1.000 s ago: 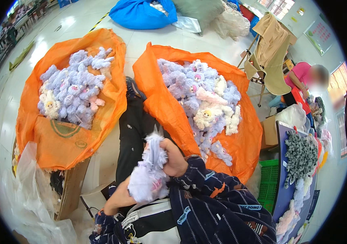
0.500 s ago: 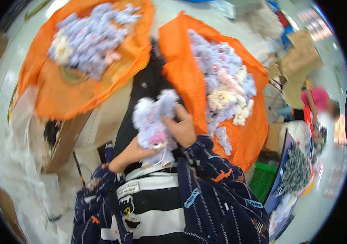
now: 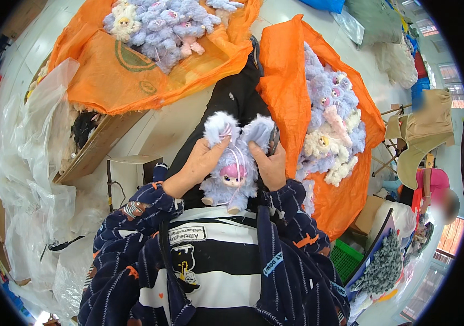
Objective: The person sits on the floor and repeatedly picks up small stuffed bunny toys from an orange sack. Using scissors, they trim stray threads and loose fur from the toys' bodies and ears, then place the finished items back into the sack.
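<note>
"Where's the plush toy (image 3: 225, 179) on your feed?"

"Face up over the lap of the black trousers (image 3: 224, 100), its feet towards the waist edge and its ears pointing away. The right orange sack (image 3: 340, 209) lies just beside, its left edge close to the right hand (image 3: 271, 165)."

"And how do both hands stand?"

"I see the left hand (image 3: 196, 165) pinched tight, thumb to fingers, around the root of the left ear (image 3: 220, 126), where a pale string (image 3: 237, 157) starts down across the face. The right one has its thumb pressed on the root of the right ear (image 3: 258, 132), clamped there as I read it; its other fingers are mostly hidden. A dark narrow thing (image 3: 274, 138) shows beside that ear, but I can't tell what it is."

"How would you handle this hold?"

"I'd grip low at the ear roots, with even, light pressure, because long fur seems likely to slip or pull. I'd want the toy square to me so the face stays in view, the string lying free of the fur, and that dark thing angled away from the plush and the left fingers."
</note>
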The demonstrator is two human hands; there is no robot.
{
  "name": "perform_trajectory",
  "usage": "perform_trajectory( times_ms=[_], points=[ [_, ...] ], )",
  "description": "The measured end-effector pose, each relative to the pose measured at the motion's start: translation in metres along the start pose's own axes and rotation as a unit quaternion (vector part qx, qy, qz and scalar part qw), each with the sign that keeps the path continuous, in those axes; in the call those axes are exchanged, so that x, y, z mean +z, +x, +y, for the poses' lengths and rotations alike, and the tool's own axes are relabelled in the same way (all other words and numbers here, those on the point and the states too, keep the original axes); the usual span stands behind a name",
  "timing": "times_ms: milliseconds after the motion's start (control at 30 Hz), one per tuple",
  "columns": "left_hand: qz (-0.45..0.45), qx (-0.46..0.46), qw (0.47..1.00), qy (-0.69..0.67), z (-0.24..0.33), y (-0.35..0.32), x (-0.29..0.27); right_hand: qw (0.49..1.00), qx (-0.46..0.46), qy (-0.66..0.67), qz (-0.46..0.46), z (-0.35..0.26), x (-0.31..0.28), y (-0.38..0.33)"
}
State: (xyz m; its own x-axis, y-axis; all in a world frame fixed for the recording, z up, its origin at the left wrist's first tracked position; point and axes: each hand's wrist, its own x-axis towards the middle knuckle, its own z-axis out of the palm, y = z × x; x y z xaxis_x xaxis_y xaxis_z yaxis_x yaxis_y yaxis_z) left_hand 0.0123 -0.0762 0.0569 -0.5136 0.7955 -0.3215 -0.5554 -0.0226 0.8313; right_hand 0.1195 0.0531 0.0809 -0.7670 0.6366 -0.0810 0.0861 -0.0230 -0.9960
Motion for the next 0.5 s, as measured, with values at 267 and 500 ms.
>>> perform_trajectory(
  times_ms=[267, 500],
  points=[
    [-0.083, -0.146, 0.941, -0.294, -0.007, -0.003, 0.0, 0.999, 0.014, 0.036, 0.03, 0.009, -0.005, -0.002],
    [-0.285, -0.216, 0.918, -0.17, -0.029, -0.031, -0.012, 0.988, 0.053, 0.073, 0.127, 0.021, -0.023, 0.007]
  ],
)
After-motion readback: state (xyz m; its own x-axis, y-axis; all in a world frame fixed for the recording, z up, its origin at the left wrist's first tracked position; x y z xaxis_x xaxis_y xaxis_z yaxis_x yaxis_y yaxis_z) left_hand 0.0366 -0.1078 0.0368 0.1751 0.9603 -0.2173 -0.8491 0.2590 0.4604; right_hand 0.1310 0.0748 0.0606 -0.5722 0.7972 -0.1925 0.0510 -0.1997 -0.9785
